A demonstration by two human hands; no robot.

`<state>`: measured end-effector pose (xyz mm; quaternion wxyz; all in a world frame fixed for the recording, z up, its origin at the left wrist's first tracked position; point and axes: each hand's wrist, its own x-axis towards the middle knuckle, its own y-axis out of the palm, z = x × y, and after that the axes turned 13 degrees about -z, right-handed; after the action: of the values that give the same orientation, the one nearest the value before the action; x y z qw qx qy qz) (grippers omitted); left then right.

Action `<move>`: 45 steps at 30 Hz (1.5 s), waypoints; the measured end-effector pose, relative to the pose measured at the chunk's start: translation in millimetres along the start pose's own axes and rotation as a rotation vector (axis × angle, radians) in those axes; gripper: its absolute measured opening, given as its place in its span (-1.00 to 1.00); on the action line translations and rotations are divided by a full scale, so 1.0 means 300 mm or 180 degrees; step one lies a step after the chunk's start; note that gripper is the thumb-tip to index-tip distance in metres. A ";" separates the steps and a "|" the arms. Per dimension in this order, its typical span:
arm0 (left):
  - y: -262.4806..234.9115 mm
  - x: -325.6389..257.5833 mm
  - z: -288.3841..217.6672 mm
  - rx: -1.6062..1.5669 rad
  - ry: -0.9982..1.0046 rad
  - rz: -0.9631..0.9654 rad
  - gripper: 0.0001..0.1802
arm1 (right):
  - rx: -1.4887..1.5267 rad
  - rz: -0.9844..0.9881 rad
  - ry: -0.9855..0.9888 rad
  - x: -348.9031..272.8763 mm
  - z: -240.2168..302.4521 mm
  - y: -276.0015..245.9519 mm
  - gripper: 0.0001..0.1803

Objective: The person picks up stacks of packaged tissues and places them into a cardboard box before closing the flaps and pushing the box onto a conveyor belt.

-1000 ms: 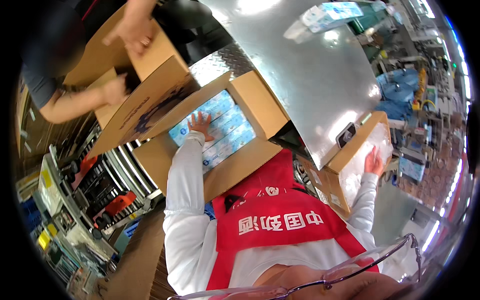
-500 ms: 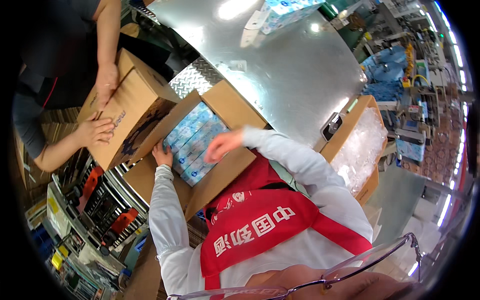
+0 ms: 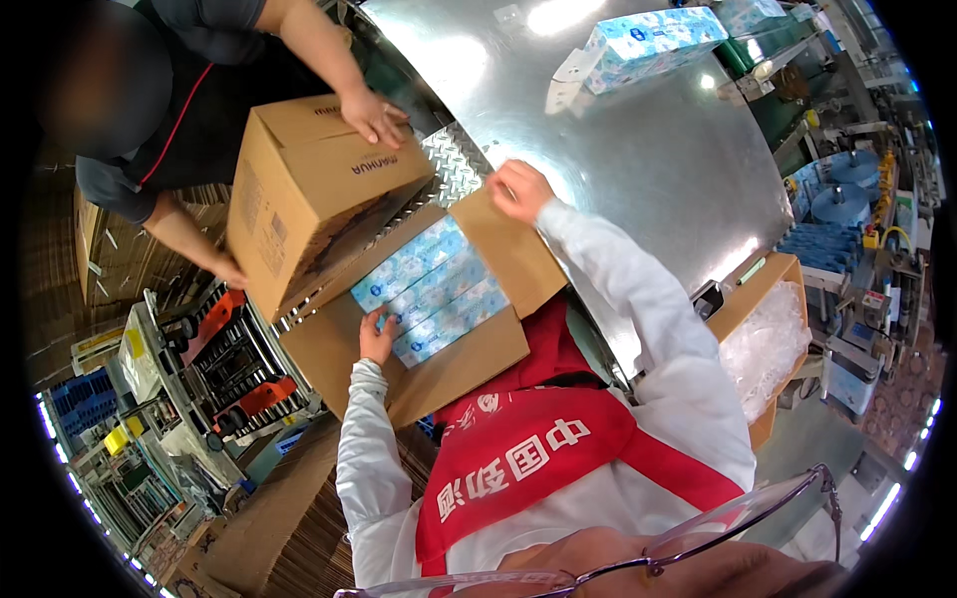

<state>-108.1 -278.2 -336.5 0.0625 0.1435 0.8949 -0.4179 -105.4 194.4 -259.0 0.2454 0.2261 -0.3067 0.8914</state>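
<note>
An open cardboard carton (image 3: 469,364) sits in front of me, filled with light blue tissue packs (image 3: 431,289). My left hand (image 3: 377,337) rests on the near left edge of the packs, fingers spread. My right hand (image 3: 520,189) grips the top edge of the carton's far right flap (image 3: 510,254). Both my sleeves are white and I wear a red vest.
A co-worker in dark clothes at upper left holds a closed cardboard box (image 3: 309,194) with both hands beside my carton. A shiny metal table (image 3: 638,140) carries blue tissue packs (image 3: 653,40) at the far edge. A carton lined with clear plastic (image 3: 768,344) stands at right. Roller conveyor (image 3: 224,364) at left.
My right hand has come from the plastic-lined carton on the right, across the packs, to the far flap. My left hand slid to the packs' near edge. The co-worker's box shifted closer.
</note>
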 end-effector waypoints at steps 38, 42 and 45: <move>0.404 0.572 -1.753 0.0963 0.3644 -0.0443 -0.07 | 0.1512 0.1331 0.1055 -0.396 0.188 -0.071 -0.38; 0.486 0.669 -1.705 0.1429 0.3304 -0.0487 0.15 | 0.0493 -0.0484 0.1198 -0.048 -0.026 -0.478 -0.57; 0.500 0.606 -1.847 0.2217 0.2891 -0.0013 0.02 | -0.1027 -0.1619 0.0688 0.314 -0.280 -0.915 -0.68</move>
<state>-230.1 274.9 -131.9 -0.3801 0.3190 0.6418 -0.5847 -41.6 467.6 -146.9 0.5243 0.1577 -0.3498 0.7602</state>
